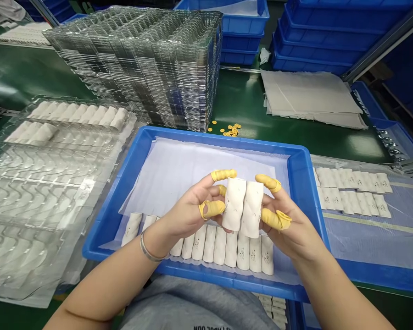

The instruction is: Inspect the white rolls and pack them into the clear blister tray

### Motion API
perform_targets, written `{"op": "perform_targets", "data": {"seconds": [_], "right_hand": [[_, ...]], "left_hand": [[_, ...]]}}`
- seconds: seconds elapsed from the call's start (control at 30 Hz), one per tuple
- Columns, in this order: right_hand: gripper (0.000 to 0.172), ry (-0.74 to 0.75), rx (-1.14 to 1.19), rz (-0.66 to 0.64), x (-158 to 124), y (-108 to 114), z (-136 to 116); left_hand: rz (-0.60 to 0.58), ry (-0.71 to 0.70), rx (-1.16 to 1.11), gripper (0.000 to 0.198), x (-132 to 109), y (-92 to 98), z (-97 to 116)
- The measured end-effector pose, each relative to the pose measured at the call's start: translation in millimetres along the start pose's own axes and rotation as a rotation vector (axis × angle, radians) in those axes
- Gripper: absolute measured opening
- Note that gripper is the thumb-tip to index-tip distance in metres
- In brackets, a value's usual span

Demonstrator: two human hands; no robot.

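Two white printed rolls (234, 204) stand pressed side by side, held between the half-closed left hand (189, 213) and right hand (282, 220), whose yellow finger cots (211, 209) suit a light, even pinch on soft pieces, just above matching rolls (220, 245) in a blue plastic tray (206, 137).

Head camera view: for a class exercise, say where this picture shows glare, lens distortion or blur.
In the head view, glare streaks the stacked clear plastic trays and the green bench; wide-angle distortion bows the rim of the blue tray; the left hand, right hand and two white rolls stay sharp, without obvious motion blur.
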State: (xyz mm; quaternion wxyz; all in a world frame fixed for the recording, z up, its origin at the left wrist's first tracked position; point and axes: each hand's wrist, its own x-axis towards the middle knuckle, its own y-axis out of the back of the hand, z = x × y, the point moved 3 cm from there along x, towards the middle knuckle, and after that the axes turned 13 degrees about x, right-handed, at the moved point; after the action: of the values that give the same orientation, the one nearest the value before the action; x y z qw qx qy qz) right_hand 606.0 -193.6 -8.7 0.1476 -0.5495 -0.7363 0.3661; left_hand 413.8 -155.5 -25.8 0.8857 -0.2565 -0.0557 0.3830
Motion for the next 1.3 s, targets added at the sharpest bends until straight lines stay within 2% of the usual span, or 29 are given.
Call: {"op": "perform_targets", "data": {"seconds": [0.2, 0.3, 0.47, 0.77, 0.9, 1.0, 1.17, 1.3], "right_hand": [[0.050, 0.025, -0.066, 0.007, -0.8, 1.5, -0.2], [0.050, 0.037, -0.077, -0.005, 0.2, 1.8, 1.5], [0.051, 0.032, -0.032, 0.004, 0.5, 1.5, 2.7], [0.050, 0.019, -0.066, 0.069, 0.0, 2.4, -0.9], [0.051, -0.004, -0.066, 0.056, 1.0, 0.9, 0.5], [0.052, -0.020, -0.060, 0.067, 1.6, 0.1, 1.4], [0.050, 0.014, -0.054, 0.053, 2.0, -0.5, 0.3], [0.047, 0.011, -0.050, 0.034, 2.2, -1.2, 0.7]], "left_hand": [[-0.001, -0.049, 0.037, 0.062, 0.5, -0.7, -2.3], [-0.030, -0.027, 0.009, 0.064, 0.8, -0.7, -4.6], [0.017, 0.014, -0.004, 0.071, 0.5, 1.9, -2.7], [0.038, 0.016, -0.008, 0.054, -0.4, 2.0, -0.6], [0.019, 0.005, -0.012, 0.049, -0.5, 0.3, -0.1], [0.011, 0.037, -0.011, 0.054, -0.6, -0.3, -1.5], [0.026, 0.063, -0.044, 0.074, -0.2, 0.5, -1.8], [0.021, 0.047, -0.039, 0.065, 1.4, 0.1, -1.1]]}}
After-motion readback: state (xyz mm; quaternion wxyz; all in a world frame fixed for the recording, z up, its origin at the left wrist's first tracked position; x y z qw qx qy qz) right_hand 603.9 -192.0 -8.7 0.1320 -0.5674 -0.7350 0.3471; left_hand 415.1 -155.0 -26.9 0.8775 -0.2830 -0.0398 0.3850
